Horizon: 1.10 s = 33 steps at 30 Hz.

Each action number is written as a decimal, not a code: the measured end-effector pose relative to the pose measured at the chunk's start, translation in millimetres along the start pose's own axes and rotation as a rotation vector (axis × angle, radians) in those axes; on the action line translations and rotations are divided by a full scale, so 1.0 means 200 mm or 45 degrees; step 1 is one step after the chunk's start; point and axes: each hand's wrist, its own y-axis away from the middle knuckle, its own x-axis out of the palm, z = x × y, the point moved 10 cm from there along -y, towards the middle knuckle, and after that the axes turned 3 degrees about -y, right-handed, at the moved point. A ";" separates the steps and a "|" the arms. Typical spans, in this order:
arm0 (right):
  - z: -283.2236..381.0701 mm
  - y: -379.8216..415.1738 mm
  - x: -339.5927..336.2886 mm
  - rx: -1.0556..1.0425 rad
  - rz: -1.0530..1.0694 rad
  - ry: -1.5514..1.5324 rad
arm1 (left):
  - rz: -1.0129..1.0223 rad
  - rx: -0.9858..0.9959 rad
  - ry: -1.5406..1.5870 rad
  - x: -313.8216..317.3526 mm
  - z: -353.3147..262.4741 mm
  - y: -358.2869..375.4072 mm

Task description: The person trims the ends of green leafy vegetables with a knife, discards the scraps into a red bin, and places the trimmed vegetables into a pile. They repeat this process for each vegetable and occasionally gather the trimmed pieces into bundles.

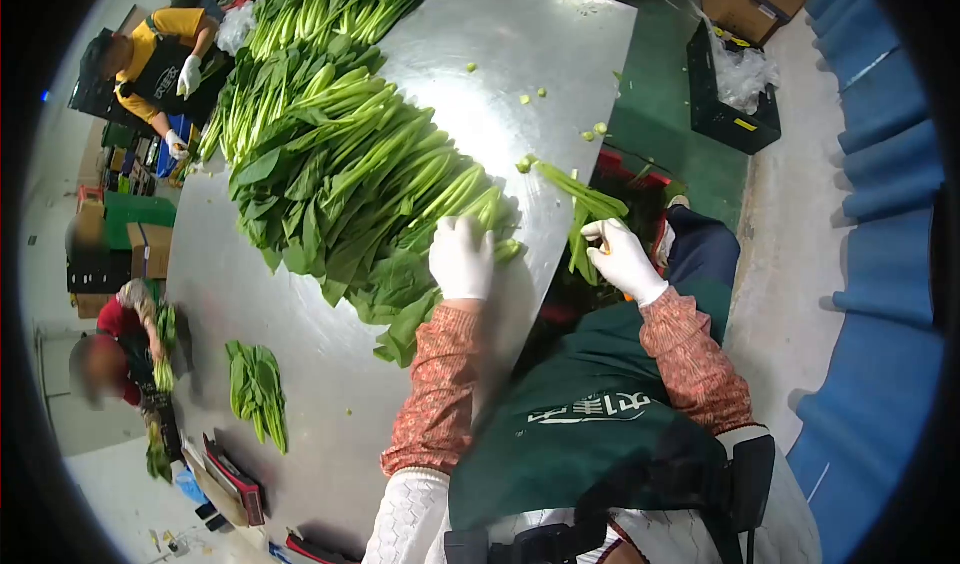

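A long heap of leafy greens [350, 164] with pale green stalks lies across the metal table [330, 374]. At the near end of the heap my left hand [462, 257], in a white glove, has its fingers closed on some stalks. My right hand [622, 257], also gloved in white, is beyond the table's right edge with its fingers pinched. A thin orange object [605, 248] shows partly in that grip; the rest is hidden. Beside those fingers, a few loose green stalks [580, 194] overhang the table edge, their leaves pointing down.
Cut stem bits [600, 128] are scattered near the table's right edge. A small bunch of greens [257, 392] lies farther left. Across the table stand two people, one in a yellow shirt [178, 26], another in red [118, 319] holding greens. A black crate [735, 99] with plastic sits on the floor.
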 end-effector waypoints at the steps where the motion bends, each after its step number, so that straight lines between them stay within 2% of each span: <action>1: 0.04 0.01 0.00 -0.067 -0.014 -0.023 | -0.058 0.030 0.042 -0.01 -0.01 0.00; 3: 0.11 0.01 0.04 -0.157 -0.013 -0.121 | -0.063 0.009 0.126 -0.02 0.01 0.00; 4: 0.19 0.02 0.05 -0.282 -0.023 -0.021 | -0.084 0.011 0.178 -0.05 0.01 0.02; 7: 0.43 0.05 0.09 -0.231 0.045 0.086 | -0.034 -0.145 0.598 -0.14 0.00 0.11; 11: 0.60 0.06 0.11 -0.295 0.001 0.099 | 0.056 -0.038 0.698 -0.21 -0.09 0.19; 14: 0.55 0.06 0.14 -0.293 0.003 0.217 | 0.314 -0.202 1.025 -0.15 -0.12 0.24; 15: 0.49 0.05 0.14 -0.295 0.000 0.174 | 0.518 -0.519 1.510 -0.15 -0.19 0.28; 18: 0.21 0.02 0.11 -0.110 0.011 0.087 | 0.700 -0.527 1.650 -0.20 -0.24 0.28; 19: 0.13 0.03 0.11 -0.044 0.006 -0.290 | 0.719 -0.542 1.639 -0.23 -0.27 0.26; 22: 0.39 0.11 0.07 0.169 0.365 -0.728 | 0.925 -0.476 1.709 -0.16 -0.30 0.30; 23: 0.40 0.14 0.12 0.171 0.582 -0.745 | 0.960 -0.496 1.835 -0.13 -0.33 0.32; 24: 0.57 0.17 0.08 0.095 0.633 -0.823 | 1.069 -0.485 1.863 -0.10 -0.35 0.36; 26: 0.56 0.12 0.12 -0.203 0.489 -0.842 | 1.142 -0.519 1.839 -0.11 -0.38 0.40; 27: 0.53 0.13 0.12 -0.214 0.433 -0.724 | 1.174 -0.383 1.581 -0.10 -0.36 0.41; 28: 0.51 0.14 0.12 -0.225 0.382 -0.606 | 1.094 -0.264 1.270 -0.10 -0.35 0.40; 30: 0.55 0.16 0.11 -0.244 0.376 -0.315 | 0.765 0.200 0.884 -0.18 -0.38 0.37; 31: 0.57 0.17 0.11 -0.255 0.413 -0.139 | 0.703 0.270 0.711 -0.19 -0.36 0.39; 32: 0.56 0.18 0.11 -0.266 0.445 0.038 | 0.725 0.235 0.733 -0.18 -0.33 0.40; 33: 0.55 0.20 0.13 -0.305 0.468 -0.070 | 0.748 0.204 0.758 -0.18 -0.31 0.41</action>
